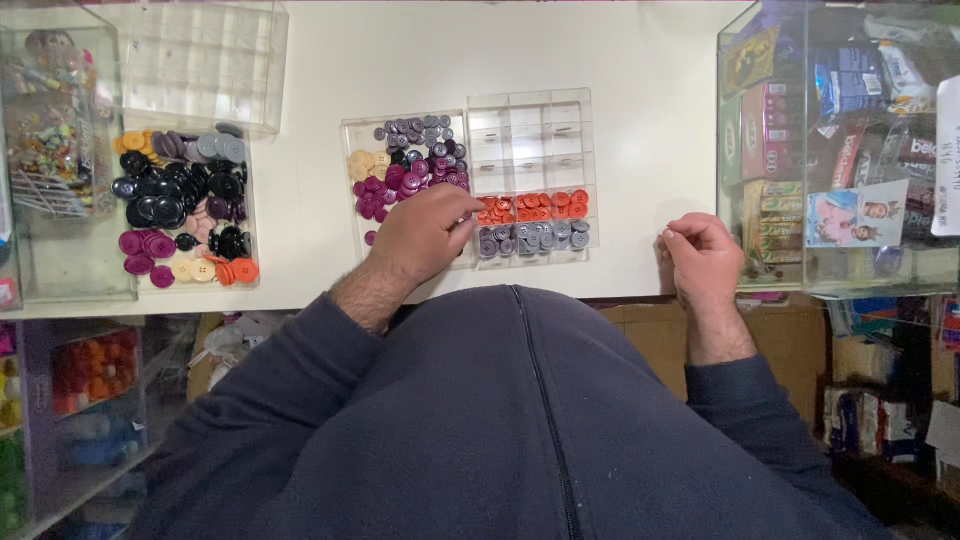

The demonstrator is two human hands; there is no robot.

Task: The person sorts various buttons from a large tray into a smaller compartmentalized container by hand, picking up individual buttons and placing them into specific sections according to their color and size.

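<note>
Our left hand point(420, 238) pinches at the orange buttons point(530, 206) in the divided tray point(530, 120), directly at its fingertips; whether it holds one, we cannot tell. Our right hand point(703, 258) rests curled, well right.

Clear divided box point(530, 130) — orange buttons point(530, 207) and grey buttons point(533, 238) filling its two near rows.
</note>
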